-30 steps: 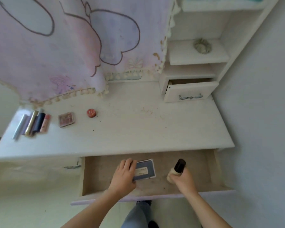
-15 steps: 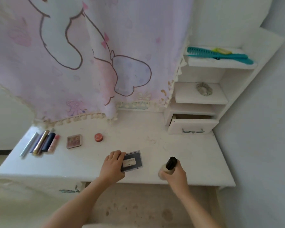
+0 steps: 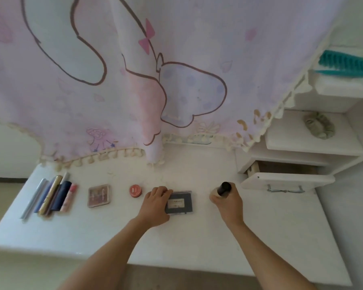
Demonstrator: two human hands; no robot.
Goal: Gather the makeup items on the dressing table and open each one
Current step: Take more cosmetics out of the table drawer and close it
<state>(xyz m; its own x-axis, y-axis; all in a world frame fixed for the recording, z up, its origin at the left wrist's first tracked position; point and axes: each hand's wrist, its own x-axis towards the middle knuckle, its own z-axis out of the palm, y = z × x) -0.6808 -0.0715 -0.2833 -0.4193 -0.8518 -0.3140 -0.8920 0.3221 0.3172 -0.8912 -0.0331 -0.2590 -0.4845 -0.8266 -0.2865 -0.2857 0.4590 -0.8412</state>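
My left hand [image 3: 156, 204] grips the left side of a flat dark blue compact [image 3: 180, 203] that lies on the white dressing table [image 3: 270, 233]. My right hand [image 3: 226, 203] holds a cream bottle with a black cap [image 3: 223, 189], upright on the table to the compact's right. Left of my hands, in a row, lie a small round red pot [image 3: 135, 190], a square pink palette [image 3: 99, 195] and several pen-like makeup tubes [image 3: 50, 194].
A pink printed curtain [image 3: 134, 80] hangs over the table's back. At the right stand white shelves with a teal comb [image 3: 346, 64], a grey scrunchie [image 3: 319, 128] and a small drawer [image 3: 285, 182] pulled partly out. The big drawer's floor shows below the table's front edge.
Both hands lifted the compact and the bottle out of the big front drawer and brought them onto the tabletop, right of the red pot. The view tilted upward.
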